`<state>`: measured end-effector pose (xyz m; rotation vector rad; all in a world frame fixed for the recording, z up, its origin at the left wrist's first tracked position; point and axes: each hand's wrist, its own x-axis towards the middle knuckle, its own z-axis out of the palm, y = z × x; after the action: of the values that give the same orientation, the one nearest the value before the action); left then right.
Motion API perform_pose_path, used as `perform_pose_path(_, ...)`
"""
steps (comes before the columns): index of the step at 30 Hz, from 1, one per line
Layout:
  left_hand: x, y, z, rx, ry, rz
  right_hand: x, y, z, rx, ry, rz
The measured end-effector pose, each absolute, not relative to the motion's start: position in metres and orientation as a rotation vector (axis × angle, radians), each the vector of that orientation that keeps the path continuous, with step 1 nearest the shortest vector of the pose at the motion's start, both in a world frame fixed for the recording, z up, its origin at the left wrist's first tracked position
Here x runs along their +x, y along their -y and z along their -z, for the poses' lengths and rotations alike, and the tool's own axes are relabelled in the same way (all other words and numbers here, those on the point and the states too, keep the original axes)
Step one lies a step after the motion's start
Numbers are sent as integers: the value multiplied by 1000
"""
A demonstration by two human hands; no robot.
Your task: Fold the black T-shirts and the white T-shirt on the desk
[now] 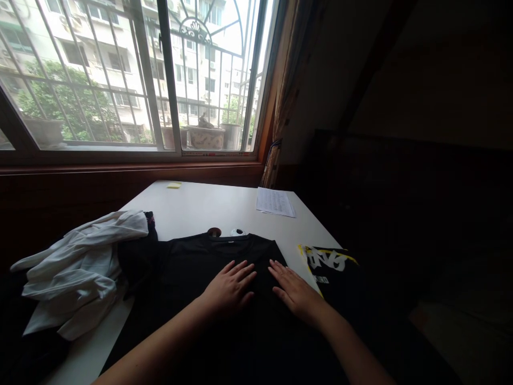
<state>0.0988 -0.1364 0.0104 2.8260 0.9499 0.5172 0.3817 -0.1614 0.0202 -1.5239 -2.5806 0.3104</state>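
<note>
A black T-shirt (188, 272) lies spread on the white table, its round neckline toward the window. My left hand (232, 286) rests flat on the upper chest of the shirt, fingers stretched out. Just to its right, my right hand (294, 291) also lies flat on the cloth near the shoulder, with its fingers extended. Neither hand grips anything. The lower part of the shirt fades into shadow, and its sleeves are hard to make out.
A heap of white and black clothes (80, 272) covers the table's left side. A black garment with yellow edging and white lettering (328, 259) lies at the right. Farther back are printed sheets (276, 202) and a yellow sticky note (173, 185). A barred window (168, 80) stands behind the table (208, 203).
</note>
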Motion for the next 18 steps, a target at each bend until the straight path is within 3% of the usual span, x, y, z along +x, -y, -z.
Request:
perform_pose_path(7, 100, 133, -4, 2819, -936, -514, 377, 142, -18, -1776, 2465, -75)
perform_pose_path(18, 98, 136, -9, 2797, -919, -527, 343, 96, 0, -1926, 2299, 21)
